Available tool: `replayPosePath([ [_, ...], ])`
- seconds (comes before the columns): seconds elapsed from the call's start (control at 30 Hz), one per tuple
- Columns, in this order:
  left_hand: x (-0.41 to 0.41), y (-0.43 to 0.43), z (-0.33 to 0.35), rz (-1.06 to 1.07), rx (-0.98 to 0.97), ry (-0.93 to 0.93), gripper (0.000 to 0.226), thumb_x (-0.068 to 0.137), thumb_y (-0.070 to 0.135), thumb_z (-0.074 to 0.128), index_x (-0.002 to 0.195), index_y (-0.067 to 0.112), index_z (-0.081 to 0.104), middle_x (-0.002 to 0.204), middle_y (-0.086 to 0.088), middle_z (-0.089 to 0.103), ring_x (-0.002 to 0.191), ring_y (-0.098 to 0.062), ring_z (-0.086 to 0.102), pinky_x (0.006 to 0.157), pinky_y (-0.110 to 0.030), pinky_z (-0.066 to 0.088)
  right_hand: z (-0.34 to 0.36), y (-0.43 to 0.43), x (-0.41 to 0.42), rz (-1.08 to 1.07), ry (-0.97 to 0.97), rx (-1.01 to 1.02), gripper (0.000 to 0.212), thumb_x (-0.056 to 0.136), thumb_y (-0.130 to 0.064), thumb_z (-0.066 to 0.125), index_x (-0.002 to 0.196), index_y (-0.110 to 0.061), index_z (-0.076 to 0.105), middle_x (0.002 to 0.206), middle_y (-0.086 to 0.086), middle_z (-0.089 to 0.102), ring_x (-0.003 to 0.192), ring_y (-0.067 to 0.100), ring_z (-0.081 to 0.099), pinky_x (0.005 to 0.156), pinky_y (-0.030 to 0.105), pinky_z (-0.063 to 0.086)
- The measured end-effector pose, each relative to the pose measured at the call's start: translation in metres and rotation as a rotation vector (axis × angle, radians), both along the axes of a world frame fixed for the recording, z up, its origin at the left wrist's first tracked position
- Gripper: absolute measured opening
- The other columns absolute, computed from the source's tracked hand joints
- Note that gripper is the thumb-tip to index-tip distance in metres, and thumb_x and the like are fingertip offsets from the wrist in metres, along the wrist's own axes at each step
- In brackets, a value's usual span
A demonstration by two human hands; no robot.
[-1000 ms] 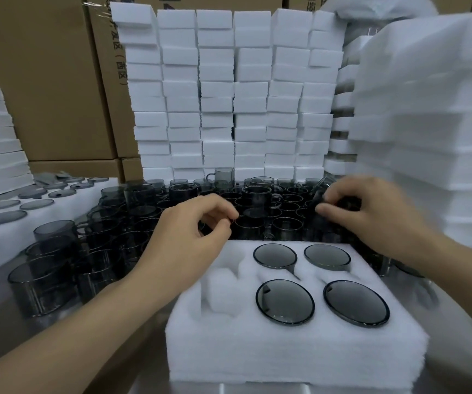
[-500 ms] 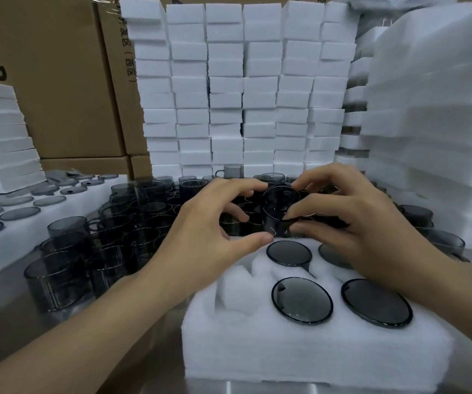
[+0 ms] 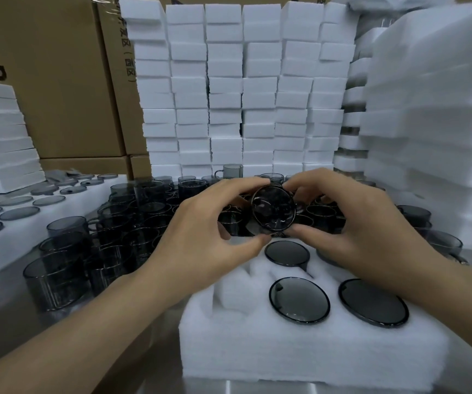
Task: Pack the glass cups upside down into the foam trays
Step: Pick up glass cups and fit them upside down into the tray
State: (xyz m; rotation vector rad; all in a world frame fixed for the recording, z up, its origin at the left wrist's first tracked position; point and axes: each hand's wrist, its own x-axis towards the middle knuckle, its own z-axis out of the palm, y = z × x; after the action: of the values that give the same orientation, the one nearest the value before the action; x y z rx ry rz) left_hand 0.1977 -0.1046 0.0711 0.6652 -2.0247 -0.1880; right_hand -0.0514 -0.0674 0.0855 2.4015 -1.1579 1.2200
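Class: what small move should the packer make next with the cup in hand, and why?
Probably lower the glass cup, base up, into the empty left pocket of the foam tray. The left hand and right hand pinch it aloft near the tray, and upturned cups fill the pockets beside that gap.

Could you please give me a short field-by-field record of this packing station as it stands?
held cup: smoky glass, base toward camera, between both hands
left hand: fingers grip its left side
right hand: fingers grip its right side
foam tray: three upside-down cups showing, left pockets empty
loose cups: crowded left of and behind the tray
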Motion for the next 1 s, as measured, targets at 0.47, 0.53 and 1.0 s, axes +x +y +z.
replayPosePath([
  [0.47,-0.004,0.010,0.005,0.085,-0.332,0.053,0.060,0.090,0.036,0.085,0.144,0.021,0.063,0.133,0.012,0.068,0.120,-0.012,0.064,0.081,-0.034,0.060,0.004,0.014,0.011,0.060,-0.065,-0.266,0.037,0.092,-0.020,0.081,0.125,-0.030,0.066,0.098,-0.011,0.069,0.090,0.011,0.069,0.069,0.028,0.056],
  [0.53,-0.005,0.010,0.007,0.099,-0.379,0.060,0.058,0.092,0.031,0.085,0.144,0.018,0.063,0.135,0.009,0.067,0.122,-0.013,0.062,0.084,-0.034,0.059,0.005,0.016,0.011,0.052,-0.032,-0.306,0.040,0.093,-0.016,0.083,0.126,-0.029,0.065,0.100,-0.008,0.069,0.090,0.013,0.068,0.067,0.031,0.056],
  [1.0,-0.005,0.008,0.004,0.122,-0.374,0.097,0.076,0.095,0.035,0.078,0.162,0.022,0.043,0.142,0.015,0.059,0.123,-0.014,0.060,0.082,-0.035,0.058,0.004,0.011,0.013,0.035,0.011,-0.257,0.048,0.093,-0.015,0.076,0.134,-0.034,0.060,0.108,-0.017,0.059,0.097,0.008,0.062,0.075,0.030,0.058],
])
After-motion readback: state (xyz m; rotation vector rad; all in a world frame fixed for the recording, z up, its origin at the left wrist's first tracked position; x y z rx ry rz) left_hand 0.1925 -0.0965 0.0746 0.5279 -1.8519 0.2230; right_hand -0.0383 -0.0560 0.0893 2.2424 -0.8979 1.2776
